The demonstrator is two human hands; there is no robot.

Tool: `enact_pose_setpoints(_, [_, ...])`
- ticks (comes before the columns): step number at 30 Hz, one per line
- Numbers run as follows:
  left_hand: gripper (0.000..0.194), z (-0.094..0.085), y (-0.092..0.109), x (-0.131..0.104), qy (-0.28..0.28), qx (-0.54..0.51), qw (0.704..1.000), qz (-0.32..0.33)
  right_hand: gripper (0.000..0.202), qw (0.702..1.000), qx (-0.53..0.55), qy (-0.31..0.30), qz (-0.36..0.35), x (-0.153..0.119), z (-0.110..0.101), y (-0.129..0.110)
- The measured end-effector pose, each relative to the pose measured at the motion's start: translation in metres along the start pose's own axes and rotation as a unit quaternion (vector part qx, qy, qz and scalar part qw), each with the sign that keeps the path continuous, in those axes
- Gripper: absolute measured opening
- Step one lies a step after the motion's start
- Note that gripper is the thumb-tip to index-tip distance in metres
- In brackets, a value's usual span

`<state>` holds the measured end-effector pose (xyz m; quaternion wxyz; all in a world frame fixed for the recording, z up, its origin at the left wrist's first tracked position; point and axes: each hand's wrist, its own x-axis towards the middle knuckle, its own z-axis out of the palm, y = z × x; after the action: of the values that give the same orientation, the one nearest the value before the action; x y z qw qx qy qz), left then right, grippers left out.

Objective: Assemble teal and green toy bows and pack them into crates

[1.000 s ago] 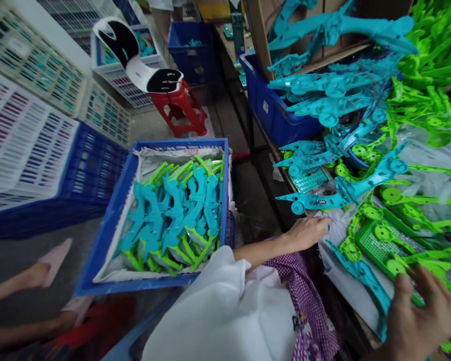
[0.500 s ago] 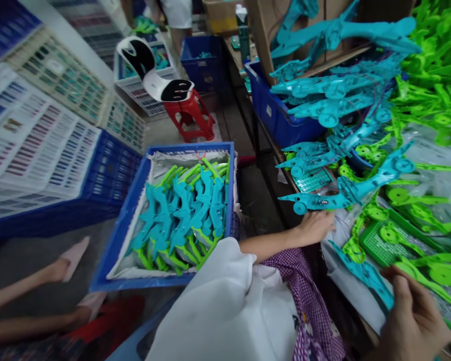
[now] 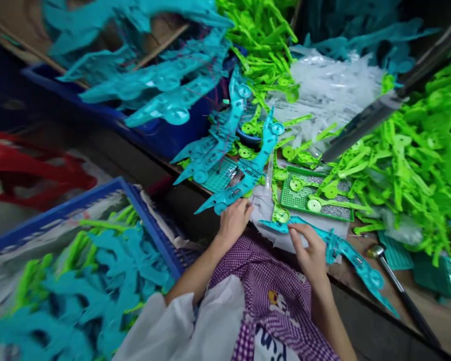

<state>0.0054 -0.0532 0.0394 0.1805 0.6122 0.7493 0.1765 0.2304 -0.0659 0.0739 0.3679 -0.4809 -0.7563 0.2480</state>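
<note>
My left hand (image 3: 233, 220) is at the bench edge, its fingers bent together against the near end of a turquoise plastic shell part (image 3: 244, 183). What they grip, if anything, is hidden. Thumb and forefinger of my right hand (image 3: 310, 250) come together in a pinch above another turquoise shell part (image 3: 355, 258), which lies along the bench edge. A bright green arm-like part (image 3: 281, 214) with a round end rests on that shell, just left of the pinch. Anything small between these fingertips cannot be made out.
A green perforated tray (image 3: 287, 193) holds small metal bits and green parts. Right of it lies a hammer (image 3: 402, 291). Piled green parts (image 3: 398, 170) and clear plastic bags (image 3: 330, 85) cover the back. A blue crate (image 3: 135, 200) of turquoise-and-green pieces stands left.
The view has swung right toward the bench. My right hand has moved in over the near turquoise shell, closer to my left hand, which stays by the other shell's end.
</note>
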Motion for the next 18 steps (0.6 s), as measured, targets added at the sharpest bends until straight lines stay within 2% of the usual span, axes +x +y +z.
enact_pose_setpoints(4, [0.02, 0.002, 0.006, 0.004, -0.007, 0.048, 0.999, -0.001, 0.021, 0.999, -0.028, -0.023, -0.002, 0.002, 0.005, 0.008])
enact_pose_setpoints(7, [0.018, 0.005, 0.003, 0.007, 0.025, 0.029, 0.999, 0.025, 0.018, 1.0, -0.013, -0.009, 0.013, -0.007, -0.004, 0.004])
enact_pose_setpoints(10, [0.015, 0.001, 0.004, 0.002, 0.119, -0.053, 0.985, 0.114, 0.018, 0.999, -0.013, 0.027, -0.016, -0.006, -0.011, -0.006])
enact_pose_setpoints(14, [0.013, -0.014, 0.021, -0.018, 0.258, -0.093, 0.932, 0.236, 0.034, 0.996, -0.041, 0.065, -0.053, 0.013, -0.009, -0.012])
enact_pose_setpoints(16, [0.008, -0.019, 0.031, -0.03, 0.266, -0.098, 0.912, 0.296, 0.048, 0.997, -0.032, 0.038, -0.056, 0.021, -0.005, -0.013])
enact_pose_setpoints(18, [0.007, -0.021, 0.039, -0.038, 0.234, -0.125, 0.9, 0.345, 0.051, 0.998, 0.021, -0.018, -0.055, 0.025, -0.001, -0.016])
